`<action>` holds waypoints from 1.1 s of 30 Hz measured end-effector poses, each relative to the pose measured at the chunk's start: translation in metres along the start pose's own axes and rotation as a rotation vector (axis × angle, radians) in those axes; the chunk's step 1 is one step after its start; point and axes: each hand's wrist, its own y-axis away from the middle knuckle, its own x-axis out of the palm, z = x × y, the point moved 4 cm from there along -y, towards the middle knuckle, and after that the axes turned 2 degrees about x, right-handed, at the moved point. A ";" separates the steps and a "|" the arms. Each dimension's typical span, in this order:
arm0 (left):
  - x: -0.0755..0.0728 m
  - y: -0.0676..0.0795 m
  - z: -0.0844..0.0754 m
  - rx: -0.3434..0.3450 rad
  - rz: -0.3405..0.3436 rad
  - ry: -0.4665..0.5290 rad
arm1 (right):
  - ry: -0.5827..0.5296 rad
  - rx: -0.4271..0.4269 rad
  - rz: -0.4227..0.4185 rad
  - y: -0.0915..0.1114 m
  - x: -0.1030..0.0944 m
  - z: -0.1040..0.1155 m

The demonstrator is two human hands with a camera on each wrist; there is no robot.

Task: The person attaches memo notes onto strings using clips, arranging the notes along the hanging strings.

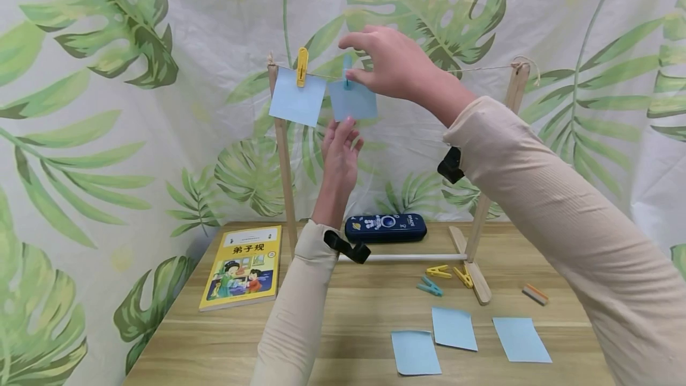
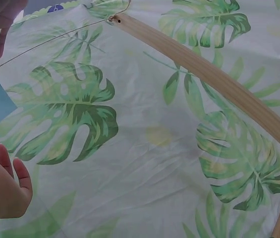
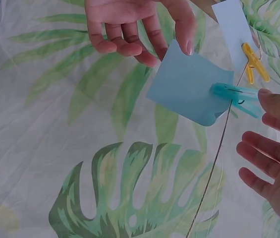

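A blue paper note (image 1: 354, 102) hangs from a string, clipped at its top by a light-blue clothespin (image 3: 229, 91). My left hand (image 1: 340, 151) pinches the note's lower edge, thumb in front and index finger partly hidden behind the paper. Around the clothespin's handle end is my right hand (image 1: 399, 64), thumb touching or very close to it, the other fingers spread and loosely bent. The clothespin's handles stand apart in the right wrist view. To the left, a second blue note (image 1: 297, 97) hangs under a yellow clothespin (image 1: 302, 67).
The string runs between wooden posts (image 1: 513, 85). On the table lie three blue notes (image 1: 415, 353), two yellow clothespins (image 1: 439, 271), a blue clothespin (image 1: 430, 286) and an eraser (image 1: 535, 294). A yellow book (image 1: 241, 267) and a dark pencil case (image 1: 386, 228) sit farther back.
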 end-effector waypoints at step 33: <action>-0.049 0.057 0.037 -0.303 0.164 -0.563 | -0.045 -0.223 -0.245 0.118 0.029 -0.045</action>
